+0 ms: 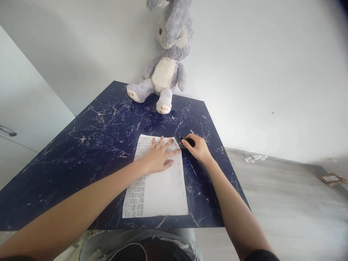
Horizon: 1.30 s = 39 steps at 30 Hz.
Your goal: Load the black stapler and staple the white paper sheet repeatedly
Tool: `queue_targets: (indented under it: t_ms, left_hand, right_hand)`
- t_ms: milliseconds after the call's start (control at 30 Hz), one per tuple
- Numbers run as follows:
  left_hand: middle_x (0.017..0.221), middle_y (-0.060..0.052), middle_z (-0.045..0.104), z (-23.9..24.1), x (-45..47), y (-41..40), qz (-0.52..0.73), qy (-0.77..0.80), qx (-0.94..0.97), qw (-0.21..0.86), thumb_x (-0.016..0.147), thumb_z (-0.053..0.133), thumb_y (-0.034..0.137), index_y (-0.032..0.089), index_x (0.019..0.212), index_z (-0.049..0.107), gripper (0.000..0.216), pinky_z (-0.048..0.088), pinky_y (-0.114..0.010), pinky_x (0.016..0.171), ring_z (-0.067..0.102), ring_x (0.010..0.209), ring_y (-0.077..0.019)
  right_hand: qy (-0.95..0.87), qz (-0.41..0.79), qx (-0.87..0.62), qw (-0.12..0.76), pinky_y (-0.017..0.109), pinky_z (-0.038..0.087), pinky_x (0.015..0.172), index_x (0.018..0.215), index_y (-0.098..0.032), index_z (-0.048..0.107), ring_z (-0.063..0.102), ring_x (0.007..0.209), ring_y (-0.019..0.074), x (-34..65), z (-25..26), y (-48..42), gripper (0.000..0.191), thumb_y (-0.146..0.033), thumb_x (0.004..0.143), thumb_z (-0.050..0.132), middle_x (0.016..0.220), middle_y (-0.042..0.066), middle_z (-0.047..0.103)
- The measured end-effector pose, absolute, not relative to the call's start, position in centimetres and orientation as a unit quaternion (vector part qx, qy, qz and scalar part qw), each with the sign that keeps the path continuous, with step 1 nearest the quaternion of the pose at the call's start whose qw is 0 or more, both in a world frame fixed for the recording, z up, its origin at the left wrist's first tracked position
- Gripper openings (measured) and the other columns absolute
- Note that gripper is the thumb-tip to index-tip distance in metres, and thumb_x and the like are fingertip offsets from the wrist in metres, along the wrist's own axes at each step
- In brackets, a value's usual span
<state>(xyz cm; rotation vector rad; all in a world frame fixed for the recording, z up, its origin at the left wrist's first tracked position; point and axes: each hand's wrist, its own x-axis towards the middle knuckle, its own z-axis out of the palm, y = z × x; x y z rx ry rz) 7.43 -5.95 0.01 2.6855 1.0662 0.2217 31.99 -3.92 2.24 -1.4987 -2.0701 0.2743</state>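
Note:
A sheet of paper (165, 195) lies on the dark blue marbled table, with a band of grey brick-like marks down its left side and the rest white. My left hand (160, 156) rests flat on its upper part, fingers spread. At the sheet's upper right corner, my right hand (198, 146) is closed around a small black stapler (188, 142). The stapler's near end touches or overlaps the paper's corner; my fingers hide part of it, so I cannot tell whether the corner is between its jaws.
A large grey and white plush rabbit (164, 72) sits at the table's back against the white wall. The table (89, 145) ends on the right above a grey floor (285, 203). Clear plastic wrapping (255, 158) and a brown cardboard piece (332, 178) lie on that floor.

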Motion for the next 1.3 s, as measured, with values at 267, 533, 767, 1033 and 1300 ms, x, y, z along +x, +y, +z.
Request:
queue_targets:
  t_ms: [267, 533, 767, 1033, 1300]
  left_hand:
    - [0.178, -0.004, 0.009, -0.2, 7.4, -6.0, 0.087, 0.347, 0.926, 0.123, 0.102, 0.054, 0.033, 0.04, 0.161, 0.041, 0.061, 0.012, -0.084, 0.116, 0.001, 0.159, -0.0529]
    - [0.178, -0.004, 0.008, -0.1, 7.8, -5.9, 0.074, 0.345, 0.927, 0.128, 0.1, 0.055, 0.031, 0.038, 0.165, 0.034, 0.068, 0.012, -0.085, 0.116, 0.002, 0.158, -0.0544]
    - [0.177, 0.001, 0.011, -0.7, 8.0, -5.7, 0.076, 0.338, 0.928, 0.136, 0.1, 0.057, 0.032, 0.045, 0.163, 0.035, 0.068, 0.008, -0.085, 0.116, 0.0, 0.159, -0.0535]
    - [0.178, -0.006, 0.001, -0.4, 9.1, -6.7, 0.082, 0.36, 0.918, 0.145, 0.1, 0.057, 0.031, 0.042, 0.162, 0.039, 0.065, 0.005, -0.083, 0.117, -0.001, 0.16, -0.0505]
    - [0.177, -0.006, 0.007, -0.6, 9.2, -7.3, 0.094, 0.355, 0.919, 0.143, 0.101, 0.056, 0.03, 0.042, 0.163, 0.036, 0.066, 0.005, -0.084, 0.117, 0.001, 0.16, -0.0496]
  right_hand:
    - [-0.776, 0.107, -0.555, 0.282, 0.032, 0.045, 0.072, 0.084, -0.022, 0.065, 0.062, 0.075, 0.0186, 32.2, 2.4, -4.1, 0.028, -0.046, 0.098, 0.059, 0.081, 0.0, 0.069]
    - [-0.773, 0.109, -0.567, 0.263, 0.03, 0.043, 0.067, 0.077, -0.022, 0.062, 0.059, 0.069, 0.0175, 32.4, 2.6, -4.3, 0.028, -0.042, 0.096, 0.056, 0.073, 0.0, 0.067]
    - [-0.781, 0.092, -0.56, 0.261, 0.031, 0.044, 0.07, 0.078, -0.023, 0.062, 0.061, 0.071, 0.0183, 31.6, 2.7, -4.5, 0.025, -0.04, 0.096, 0.057, 0.075, 0.0, 0.067]
    - [-0.737, 0.065, -0.607, 0.289, 0.031, 0.038, 0.066, 0.069, -0.023, 0.055, 0.061, 0.067, 0.0189, 30.3, 2.2, -4.4, 0.053, -0.052, 0.109, 0.036, 0.07, 0.002, 0.066]
    - [-0.709, 0.004, -0.649, 0.275, 0.031, 0.037, 0.072, 0.067, -0.022, 0.055, 0.06, 0.065, 0.0184, 29.0, 1.8, -4.4, 0.05, -0.042, 0.109, 0.038, 0.066, 0.002, 0.064]
